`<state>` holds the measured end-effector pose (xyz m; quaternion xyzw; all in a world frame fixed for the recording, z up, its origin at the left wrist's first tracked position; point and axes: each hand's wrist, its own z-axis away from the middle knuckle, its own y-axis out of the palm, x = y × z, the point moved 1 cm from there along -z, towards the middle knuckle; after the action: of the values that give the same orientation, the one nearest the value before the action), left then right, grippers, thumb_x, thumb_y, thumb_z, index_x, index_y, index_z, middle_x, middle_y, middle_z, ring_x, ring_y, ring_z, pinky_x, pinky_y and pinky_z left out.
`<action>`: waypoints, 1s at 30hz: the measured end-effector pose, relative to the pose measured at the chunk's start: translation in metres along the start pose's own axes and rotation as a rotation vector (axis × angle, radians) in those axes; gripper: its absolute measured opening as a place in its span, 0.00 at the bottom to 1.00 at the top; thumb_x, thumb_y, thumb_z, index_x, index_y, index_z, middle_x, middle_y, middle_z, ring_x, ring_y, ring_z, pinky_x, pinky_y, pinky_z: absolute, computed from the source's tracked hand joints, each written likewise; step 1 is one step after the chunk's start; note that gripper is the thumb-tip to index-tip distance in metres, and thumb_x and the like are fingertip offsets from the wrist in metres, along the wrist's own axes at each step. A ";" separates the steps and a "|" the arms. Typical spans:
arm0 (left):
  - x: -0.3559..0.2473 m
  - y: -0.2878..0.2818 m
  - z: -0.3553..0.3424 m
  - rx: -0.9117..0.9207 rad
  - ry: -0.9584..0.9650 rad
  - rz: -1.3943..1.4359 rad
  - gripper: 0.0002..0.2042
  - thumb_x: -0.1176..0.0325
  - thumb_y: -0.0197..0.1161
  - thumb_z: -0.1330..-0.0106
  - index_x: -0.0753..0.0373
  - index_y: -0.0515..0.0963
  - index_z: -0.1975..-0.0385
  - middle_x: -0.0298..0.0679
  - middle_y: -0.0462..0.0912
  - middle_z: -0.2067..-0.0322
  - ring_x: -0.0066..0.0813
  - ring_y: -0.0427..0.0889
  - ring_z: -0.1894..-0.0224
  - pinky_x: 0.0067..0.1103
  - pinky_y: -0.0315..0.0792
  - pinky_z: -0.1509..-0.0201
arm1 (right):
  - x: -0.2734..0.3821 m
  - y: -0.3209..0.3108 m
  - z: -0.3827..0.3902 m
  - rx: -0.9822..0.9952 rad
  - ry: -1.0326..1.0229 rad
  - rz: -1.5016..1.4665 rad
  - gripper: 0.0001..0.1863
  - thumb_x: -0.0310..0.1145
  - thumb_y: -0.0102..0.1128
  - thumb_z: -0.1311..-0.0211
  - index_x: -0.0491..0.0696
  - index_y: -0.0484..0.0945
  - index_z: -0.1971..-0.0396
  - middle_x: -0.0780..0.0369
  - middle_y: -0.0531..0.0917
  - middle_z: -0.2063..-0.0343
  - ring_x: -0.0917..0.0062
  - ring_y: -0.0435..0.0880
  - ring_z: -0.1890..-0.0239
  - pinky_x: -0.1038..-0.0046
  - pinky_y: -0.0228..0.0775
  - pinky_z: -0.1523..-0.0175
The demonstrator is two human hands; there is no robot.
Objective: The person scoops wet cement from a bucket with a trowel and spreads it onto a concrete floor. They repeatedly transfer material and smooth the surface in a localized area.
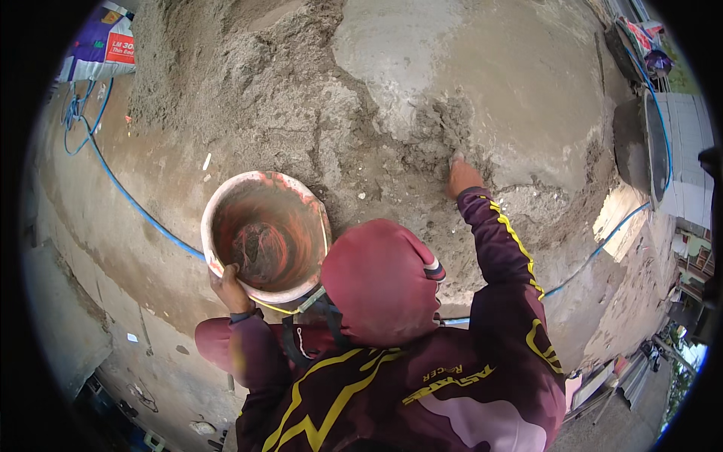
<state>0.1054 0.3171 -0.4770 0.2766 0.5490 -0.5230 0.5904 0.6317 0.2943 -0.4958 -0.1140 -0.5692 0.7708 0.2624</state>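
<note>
My left hand (pixel 227 290) is closed on the near-left rim of a pale, round bucket (pixel 305 218). The bucket tilts, so its mouth faces up at me, and its inside is smeared with orange and grey, with a little residue at the bottom. A yellow cord and its grip hang by the near rim. Further right, my right hand (pixel 464 178) reaches to the edge of a wet grey mortar patch (pixel 520 83). Its fingers are curled against lumpy mortar (pixel 440 132); whatever they hold, if anything, is hidden. My maroon-clad knee (pixel 380 282) rises between both arms.
Dry, crumbly sand mix (pixel 263 90) is heaped at the far left of the mortar. A blue hose (pixel 128 197) runs over the concrete floor behind the bucket. A printed bag (pixel 98 49) stands at the upper left. A grey tub (pixel 631 143) is at the far right.
</note>
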 end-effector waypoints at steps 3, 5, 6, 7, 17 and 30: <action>-0.002 0.003 0.000 0.006 -0.035 0.019 0.16 0.80 0.53 0.48 0.71 0.73 0.58 0.36 0.76 0.67 0.24 0.72 0.66 0.20 0.67 0.58 | 0.007 -0.016 -0.003 0.167 -0.083 0.063 0.20 0.29 0.60 0.49 0.35 0.74 0.56 0.41 0.82 0.66 0.49 0.83 0.59 0.56 0.75 0.52; -0.001 0.002 0.002 -0.008 -0.024 0.054 0.15 0.80 0.54 0.49 0.72 0.73 0.59 0.36 0.76 0.68 0.24 0.73 0.67 0.20 0.68 0.59 | 0.006 -0.016 0.008 0.206 -0.080 0.075 0.21 0.30 0.60 0.49 0.35 0.75 0.55 0.41 0.82 0.64 0.51 0.83 0.58 0.57 0.75 0.52; 0.000 0.003 0.003 -0.030 -0.019 0.068 0.15 0.80 0.54 0.49 0.72 0.73 0.60 0.36 0.76 0.68 0.24 0.73 0.68 0.20 0.68 0.60 | 0.006 -0.010 0.014 0.208 -0.051 0.091 0.21 0.30 0.60 0.50 0.35 0.75 0.56 0.42 0.82 0.64 0.51 0.83 0.58 0.57 0.75 0.52; -0.001 0.004 0.005 -0.028 0.006 0.081 0.14 0.80 0.53 0.49 0.72 0.73 0.60 0.36 0.76 0.68 0.24 0.73 0.68 0.19 0.68 0.60 | 0.006 -0.002 0.018 0.283 0.031 0.131 0.20 0.30 0.60 0.50 0.35 0.76 0.56 0.42 0.82 0.64 0.51 0.83 0.58 0.58 0.75 0.52; 0.007 -0.009 -0.006 -0.036 -0.042 -0.022 0.17 0.79 0.55 0.47 0.71 0.72 0.54 0.36 0.77 0.65 0.25 0.74 0.65 0.21 0.69 0.57 | -0.070 0.008 0.090 0.425 0.543 -0.927 0.10 0.30 0.61 0.43 0.41 0.73 0.66 0.59 0.77 0.83 0.70 0.79 0.84 0.65 0.74 0.80; 0.021 -0.017 0.007 -0.090 -0.030 0.044 0.18 0.77 0.55 0.45 0.72 0.72 0.52 0.36 0.76 0.67 0.24 0.74 0.67 0.21 0.70 0.57 | -0.003 0.092 0.056 0.477 0.359 -1.780 0.11 0.28 0.60 0.43 0.46 0.72 0.61 0.65 0.72 0.80 0.80 0.71 0.87 0.75 0.69 0.85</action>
<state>0.0890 0.2988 -0.4902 0.2541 0.5568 -0.4886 0.6219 0.5826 0.2270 -0.5643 0.3032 -0.2250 0.3538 0.8557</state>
